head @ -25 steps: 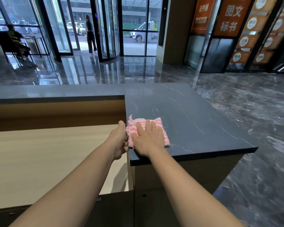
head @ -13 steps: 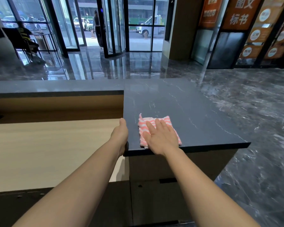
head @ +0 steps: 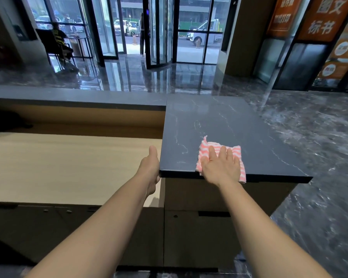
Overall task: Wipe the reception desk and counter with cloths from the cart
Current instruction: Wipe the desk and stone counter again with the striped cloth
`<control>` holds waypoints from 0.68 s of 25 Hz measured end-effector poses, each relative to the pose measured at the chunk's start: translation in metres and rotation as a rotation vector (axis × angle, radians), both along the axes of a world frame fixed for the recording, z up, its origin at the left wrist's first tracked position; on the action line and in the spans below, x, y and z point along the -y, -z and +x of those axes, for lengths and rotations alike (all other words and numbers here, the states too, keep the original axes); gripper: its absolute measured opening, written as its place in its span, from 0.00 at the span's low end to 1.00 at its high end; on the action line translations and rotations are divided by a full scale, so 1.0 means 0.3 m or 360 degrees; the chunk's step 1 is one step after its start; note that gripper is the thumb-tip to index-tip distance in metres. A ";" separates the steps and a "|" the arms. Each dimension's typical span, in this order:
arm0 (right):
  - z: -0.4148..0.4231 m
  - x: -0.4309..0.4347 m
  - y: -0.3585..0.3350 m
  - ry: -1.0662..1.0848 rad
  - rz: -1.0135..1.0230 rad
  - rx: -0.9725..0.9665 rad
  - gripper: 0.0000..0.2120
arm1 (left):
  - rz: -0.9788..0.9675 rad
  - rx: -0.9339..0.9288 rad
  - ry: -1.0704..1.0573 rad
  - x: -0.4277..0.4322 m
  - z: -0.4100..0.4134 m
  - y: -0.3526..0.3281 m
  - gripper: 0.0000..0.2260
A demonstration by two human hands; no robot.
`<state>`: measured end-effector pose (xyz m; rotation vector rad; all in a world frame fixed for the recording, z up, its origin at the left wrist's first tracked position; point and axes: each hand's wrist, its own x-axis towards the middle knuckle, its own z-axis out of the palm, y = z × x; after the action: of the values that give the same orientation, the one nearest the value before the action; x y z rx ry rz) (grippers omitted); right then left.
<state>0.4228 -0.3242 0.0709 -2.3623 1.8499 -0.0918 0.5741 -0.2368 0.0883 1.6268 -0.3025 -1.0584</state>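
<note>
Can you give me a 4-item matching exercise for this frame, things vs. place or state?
Column 1:
1. striped cloth
2. left hand
3. right hand
4. wooden desk

Column 2:
A. pale surface, lower than the dark counter, to its left
B. flat on the cloth, fingers spread
C. at the counter's near left corner, off the cloth
D. on the counter by its near edge, one corner past the edge

Pairs: 1-D, 2-C, 3-B, 4-A
</note>
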 end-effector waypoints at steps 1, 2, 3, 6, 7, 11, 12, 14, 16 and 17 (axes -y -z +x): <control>0.035 -0.036 0.000 -0.0040 -0.0020 0.0014 0.27 | -0.0009 -0.0022 -0.0013 -0.010 -0.003 -0.001 0.22; 0.071 -0.070 0.000 -0.0089 -0.0041 0.0020 0.27 | -0.0026 -0.0040 -0.0023 -0.017 -0.008 -0.001 0.22; 0.108 -0.102 0.000 -0.0145 -0.0067 0.0018 0.28 | -0.0049 -0.0066 -0.0033 -0.027 -0.012 -0.001 0.22; 0.208 -0.179 0.001 -0.0301 -0.0132 0.0010 0.29 | -0.0114 -0.0162 -0.0028 -0.053 -0.011 -0.008 0.23; 0.235 -0.193 0.001 -0.0364 -0.0125 0.0013 0.29 | -0.0112 -0.0176 -0.0023 -0.063 -0.006 -0.011 0.22; 0.299 -0.231 -0.002 -0.0634 -0.0096 -0.0081 0.27 | -0.0090 0.0285 -0.0060 -0.089 0.003 0.002 0.21; 0.302 -0.236 -0.005 -0.0684 -0.0094 -0.0113 0.28 | -0.0101 0.0559 -0.0105 -0.098 -0.001 0.005 0.20; 0.303 -0.233 -0.015 -0.0742 -0.0074 -0.0130 0.30 | -0.0133 0.0910 -0.0131 -0.111 -0.010 0.011 0.20; 0.292 -0.221 -0.033 -0.0791 -0.0058 -0.0117 0.30 | -0.0101 0.0804 -0.0072 -0.104 -0.014 0.019 0.25; 0.286 -0.215 -0.041 -0.0810 -0.0065 -0.0093 0.29 | -0.0091 0.0617 -0.0036 -0.100 -0.016 0.016 0.26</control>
<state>0.5086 -0.2597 0.0831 -2.8049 1.2196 -0.0048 0.5694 -0.2069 0.0834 1.7736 -0.5639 -0.7045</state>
